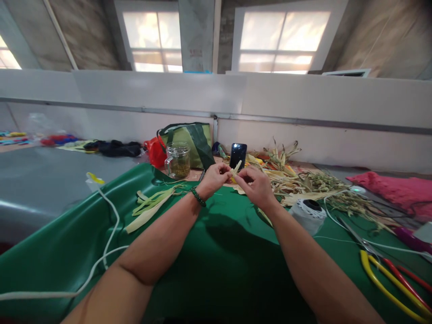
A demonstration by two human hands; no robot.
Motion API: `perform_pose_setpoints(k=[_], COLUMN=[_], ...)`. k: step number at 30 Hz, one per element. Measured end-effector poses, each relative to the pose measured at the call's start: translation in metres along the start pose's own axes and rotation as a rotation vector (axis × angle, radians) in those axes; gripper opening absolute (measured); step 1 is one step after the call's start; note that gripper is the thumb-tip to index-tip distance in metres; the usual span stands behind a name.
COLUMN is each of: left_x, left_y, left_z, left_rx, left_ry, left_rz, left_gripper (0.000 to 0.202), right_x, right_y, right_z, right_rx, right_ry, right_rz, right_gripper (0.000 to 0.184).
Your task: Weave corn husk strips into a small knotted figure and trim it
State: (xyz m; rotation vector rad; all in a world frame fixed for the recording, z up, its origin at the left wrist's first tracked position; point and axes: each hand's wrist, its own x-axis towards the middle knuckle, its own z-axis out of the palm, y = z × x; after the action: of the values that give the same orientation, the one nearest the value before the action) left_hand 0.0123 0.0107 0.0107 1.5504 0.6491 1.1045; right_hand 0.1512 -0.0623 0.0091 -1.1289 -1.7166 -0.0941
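One pale husk strip point(237, 167) is pinched in the closed fingertips of the left hand point(215, 179) and the right hand point(256, 182), both equally near, its long axis slanting up and rightward from them above the green sheet point(216, 265), in front of the upright phone point(238, 150).

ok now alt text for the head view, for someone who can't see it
A pale leaf-like strip is pinched at the fingertips of the left-hand grip and right-hand grip, over a green sheet. To the right lie dried plant pieces, a thread spool and scissors; behind stand a phone and a glass mug.
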Motion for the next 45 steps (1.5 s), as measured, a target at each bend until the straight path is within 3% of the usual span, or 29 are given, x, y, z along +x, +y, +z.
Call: perform_pose_setpoints(k=[10,18,22,29,33,39,45], left_x=[0.000,-0.001,-0.002,-0.003,-0.002,-0.003,-0.004], left_y=[-0.007,-0.001,0.000,-0.003,-0.004,-0.004,-0.002], left_z=[-0.003,-0.002,-0.002,-0.003,-0.003,-0.002,-0.001], left_rx=[0.094,0.066,0.122,0.352,0.374,0.410,0.335], left_ry=[-0.036,-0.075,-0.074,-0.011,-0.030,0.002,-0.040], left_rz=[0.041,0.016,0.004,0.108,0.113,0.123,0.073], left_gripper=[0.017,0.017,0.016,0.009,0.008,0.008,0.010], right_x=[0.000,0.004,0.004,0.005,0.006,0.005,0.007], right_y=[0.008,0.013,0.013,0.012,0.013,0.013,0.015], right_z=[0.000,-0.008,-0.010,-0.013,-0.016,-0.014,-0.018], right_rx=[-0.127,0.028,0.027,0.054,0.120,0.058,0.149], right_ry=[-0.044,-0.172,-0.211,-0.245,-0.302,-0.241,-0.321], right_rz=[0.049,-0.040,-0.018,0.021,0.026,0.053,0.076], right_gripper=[0.017,0.016,0.015,0.015,0.016,0.016,0.018])
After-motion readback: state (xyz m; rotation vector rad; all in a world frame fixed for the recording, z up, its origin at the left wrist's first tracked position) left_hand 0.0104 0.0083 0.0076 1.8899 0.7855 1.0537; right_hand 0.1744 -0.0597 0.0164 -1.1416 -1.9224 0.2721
